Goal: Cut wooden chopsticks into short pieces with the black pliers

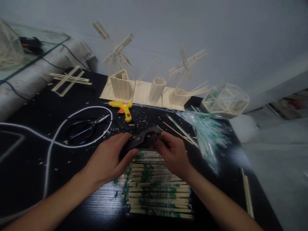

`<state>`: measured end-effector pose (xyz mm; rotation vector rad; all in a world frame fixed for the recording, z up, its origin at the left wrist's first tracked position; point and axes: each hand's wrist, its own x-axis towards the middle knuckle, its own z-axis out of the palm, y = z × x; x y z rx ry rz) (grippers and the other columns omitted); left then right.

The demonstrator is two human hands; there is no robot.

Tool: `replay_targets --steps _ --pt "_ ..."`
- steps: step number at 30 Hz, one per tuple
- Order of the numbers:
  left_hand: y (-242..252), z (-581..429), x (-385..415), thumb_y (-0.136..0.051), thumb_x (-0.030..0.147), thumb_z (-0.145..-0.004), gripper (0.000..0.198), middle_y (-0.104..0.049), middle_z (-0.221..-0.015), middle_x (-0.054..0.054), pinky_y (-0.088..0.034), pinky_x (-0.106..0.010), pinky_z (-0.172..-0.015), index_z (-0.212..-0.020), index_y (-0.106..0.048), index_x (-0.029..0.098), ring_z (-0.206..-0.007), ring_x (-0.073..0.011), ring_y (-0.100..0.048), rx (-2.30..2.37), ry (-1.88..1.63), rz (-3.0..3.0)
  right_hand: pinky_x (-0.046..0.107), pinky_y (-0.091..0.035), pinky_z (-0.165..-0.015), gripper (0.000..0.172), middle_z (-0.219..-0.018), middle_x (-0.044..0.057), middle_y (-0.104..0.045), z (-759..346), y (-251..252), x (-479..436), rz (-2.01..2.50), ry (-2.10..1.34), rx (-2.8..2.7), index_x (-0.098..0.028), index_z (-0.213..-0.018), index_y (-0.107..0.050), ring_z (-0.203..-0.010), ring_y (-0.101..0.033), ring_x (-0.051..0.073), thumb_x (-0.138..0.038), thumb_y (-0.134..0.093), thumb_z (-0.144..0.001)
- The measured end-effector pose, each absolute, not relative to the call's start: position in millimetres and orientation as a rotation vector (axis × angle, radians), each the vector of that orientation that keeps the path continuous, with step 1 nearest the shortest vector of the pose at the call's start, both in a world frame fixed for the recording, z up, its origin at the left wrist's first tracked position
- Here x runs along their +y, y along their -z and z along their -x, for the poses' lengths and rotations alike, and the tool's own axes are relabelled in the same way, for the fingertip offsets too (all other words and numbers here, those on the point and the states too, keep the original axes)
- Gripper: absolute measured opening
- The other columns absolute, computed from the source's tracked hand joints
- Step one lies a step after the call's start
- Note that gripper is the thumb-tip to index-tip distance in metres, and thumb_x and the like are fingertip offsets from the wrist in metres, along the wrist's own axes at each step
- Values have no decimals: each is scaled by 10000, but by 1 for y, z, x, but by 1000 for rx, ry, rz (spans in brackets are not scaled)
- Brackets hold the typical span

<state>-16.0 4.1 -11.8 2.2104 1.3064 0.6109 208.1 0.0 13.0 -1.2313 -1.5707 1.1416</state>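
My left hand is wrapped round a black hand cutter with a curved head, held above the table. At the head of this cutter, my right hand has its thumb and fingers pinched together. A pale sliver shows by those fingertips, too small and dim to name. Below both hands lies a stack of wrapped chopsticks in clear plastic with green print. Beyond the cutter, a yellow glue gun rests on its side. A pair of black-handled scissors or pliers lies to the left.
Wooden stick models on square bases stand along the wall, two with crossed blades. A loose stick cross lies back left. White cable loops at left. Empty wrappers, a stick-framed polyhedron and loose sticks are at right.
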Motion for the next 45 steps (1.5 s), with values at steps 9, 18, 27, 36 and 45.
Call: replay_targets --steps 9,18,27,36,45 --pt "5 13 -1 -403 542 -989 376 -579 -718 -4 -411 -299 -571 -860 -520 208 -627 -186 -585 1331 -592 -2179 217 -468 -574 178 -685 -4 -705 -205 -13 -3 1223 -1005 -1570 -184 -772 -674 -604 -625 124 -241 -611 -929" --pt "5 13 -1 -398 527 -998 369 -545 -680 15 -385 -279 -544 -833 -487 209 -586 -163 -555 1307 -615 -2189 203 -503 -579 144 -700 -10 -731 -204 -12 -4 1213 -897 -1582 -193 -790 -682 -611 -667 120 -167 -605 -909" --pt "8 12 -1 -394 532 -997 364 -566 -703 3 -392 -288 -555 -862 -493 209 -611 -176 -577 1322 -610 -2205 206 -479 -573 87 -711 -19 -724 -206 -7 -5 1224 -809 -1601 -186 -828 -712 -600 -630 106 -168 -658 -893" --pt "4 12 -2 -392 519 -1002 356 -538 -651 28 -379 -274 -520 -824 -466 219 -548 -160 -557 1319 -621 -2205 206 -451 -532 78 -689 -25 -706 -206 -6 -6 1238 -822 -1564 -191 -829 -724 -556 -589 95 -165 -675 -884" --pt "2 8 -4 -373 502 -1013 355 -522 -611 40 -365 -272 -501 -804 -451 226 -494 -153 -548 1350 -610 -2203 199 -423 -493 94 -593 -40 -644 -204 -12 -5 1251 -824 -1538 -184 -779 -726 -494 -525 84 -165 -691 -864"
